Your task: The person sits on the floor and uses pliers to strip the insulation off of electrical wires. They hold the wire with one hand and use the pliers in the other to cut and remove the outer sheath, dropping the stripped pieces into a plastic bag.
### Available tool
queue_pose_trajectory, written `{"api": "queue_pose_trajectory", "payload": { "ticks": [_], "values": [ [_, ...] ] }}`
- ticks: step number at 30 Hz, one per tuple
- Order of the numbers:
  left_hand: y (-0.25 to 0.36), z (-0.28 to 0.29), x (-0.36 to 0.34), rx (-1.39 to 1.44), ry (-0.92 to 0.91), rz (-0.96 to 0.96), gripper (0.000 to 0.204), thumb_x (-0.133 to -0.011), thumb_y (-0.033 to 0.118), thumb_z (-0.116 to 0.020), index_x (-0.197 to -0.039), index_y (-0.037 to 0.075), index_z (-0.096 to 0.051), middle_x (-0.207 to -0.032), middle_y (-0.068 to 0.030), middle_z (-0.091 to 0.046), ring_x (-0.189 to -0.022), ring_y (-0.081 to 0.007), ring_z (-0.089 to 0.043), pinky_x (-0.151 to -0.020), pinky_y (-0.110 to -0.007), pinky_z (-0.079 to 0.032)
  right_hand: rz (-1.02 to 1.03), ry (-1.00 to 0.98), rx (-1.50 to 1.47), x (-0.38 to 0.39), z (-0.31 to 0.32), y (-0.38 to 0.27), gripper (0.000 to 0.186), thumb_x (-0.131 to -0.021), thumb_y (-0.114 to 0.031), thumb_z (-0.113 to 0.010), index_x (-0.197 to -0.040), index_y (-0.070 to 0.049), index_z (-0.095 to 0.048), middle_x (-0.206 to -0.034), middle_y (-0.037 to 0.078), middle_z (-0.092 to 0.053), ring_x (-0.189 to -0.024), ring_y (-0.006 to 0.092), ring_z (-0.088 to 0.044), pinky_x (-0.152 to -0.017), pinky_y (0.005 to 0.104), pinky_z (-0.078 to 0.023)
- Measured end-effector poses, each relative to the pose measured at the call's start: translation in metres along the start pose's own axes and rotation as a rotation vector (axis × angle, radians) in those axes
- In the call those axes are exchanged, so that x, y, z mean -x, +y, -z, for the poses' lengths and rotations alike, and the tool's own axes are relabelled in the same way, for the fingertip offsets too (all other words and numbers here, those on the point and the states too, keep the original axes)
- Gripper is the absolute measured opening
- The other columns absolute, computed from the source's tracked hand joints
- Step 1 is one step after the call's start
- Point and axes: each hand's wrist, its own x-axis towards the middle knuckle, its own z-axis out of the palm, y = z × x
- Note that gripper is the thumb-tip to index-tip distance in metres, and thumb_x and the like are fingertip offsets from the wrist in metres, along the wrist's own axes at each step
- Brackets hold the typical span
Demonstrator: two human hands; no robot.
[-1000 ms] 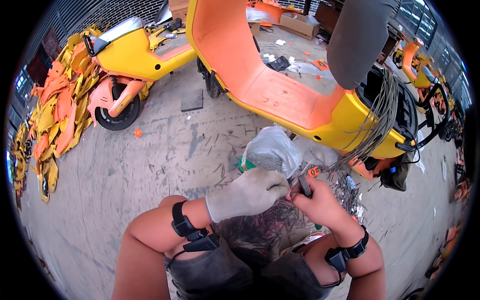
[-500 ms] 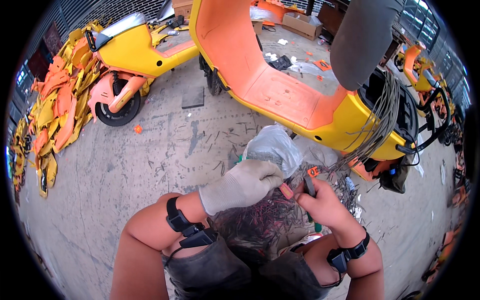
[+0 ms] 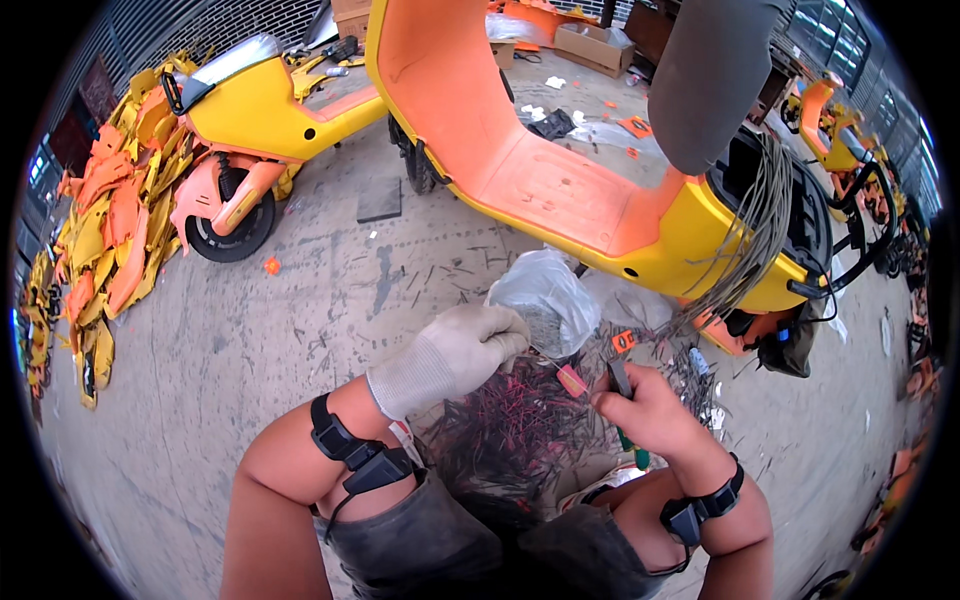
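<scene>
My left hand (image 3: 455, 355), in a pale knit glove, is closed in a pinch left of a clear plastic bag (image 3: 560, 300). From its fingertips a thin pale strand (image 3: 550, 361) seems to run toward a small pinkish-red piece (image 3: 572, 380). My bare right hand (image 3: 650, 408) is wrapped around pliers (image 3: 619, 378), whose dark head points up and whose green handle ends stick out below the palm. The red piece is just left of the pliers; whether they touch it I cannot tell. Below both hands lies a heap of red and dark wire scraps (image 3: 515, 410).
A yellow and orange scooter (image 3: 570, 200) stands ahead, with a bundle of grey cables (image 3: 755, 235) draped over its right end. Yellow and orange panels (image 3: 110, 225) are piled at the left. An orange clip (image 3: 623, 341) and a flat dark plate (image 3: 379, 200) lie on the floor.
My left hand has moved left, away from the right hand, and the thin strand now shows between them. The right hand has stayed nearly in place, still gripping the pliers.
</scene>
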Motion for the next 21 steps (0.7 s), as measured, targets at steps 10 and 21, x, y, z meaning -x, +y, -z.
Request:
{"api": "queue_pose_trajectory", "payload": {
  "ticks": [10, 21],
  "values": [
    [-0.003, 0.011, -0.004, 0.006, 0.168, 0.04, 0.025, -0.101, 0.021, -0.055, -0.109, 0.0, -0.067, -0.084, -0.0069, -0.066, -0.068, -0.0117, -0.063, -0.062, -0.028, -0.052, -0.062, 0.026, -0.028, 0.002, 0.007, 0.002, 0.015, -0.092, -0.015, -0.067, -0.092, 0.0, -0.067, -0.08, -0.004, -0.06, -0.075, 0.006, -0.052, -0.07, 0.0269, -0.046],
    [0.004, -0.019, -0.013, 0.547, -0.062, 0.03, 0.044, -0.097, 0.014, -0.064, -0.134, -0.006, -0.05, -0.113, -0.0083, -0.068, -0.092, -0.0098, -0.063, -0.082, -0.025, -0.053, -0.064, 0.009, -0.074, -0.005, 0.002, -0.004, 0.018, -0.093, -0.017, -0.068, -0.097, 0.0, -0.069, -0.082, -0.002, -0.064, -0.077, 0.007, -0.054, -0.071, 0.0268, -0.047]
  ]
}}
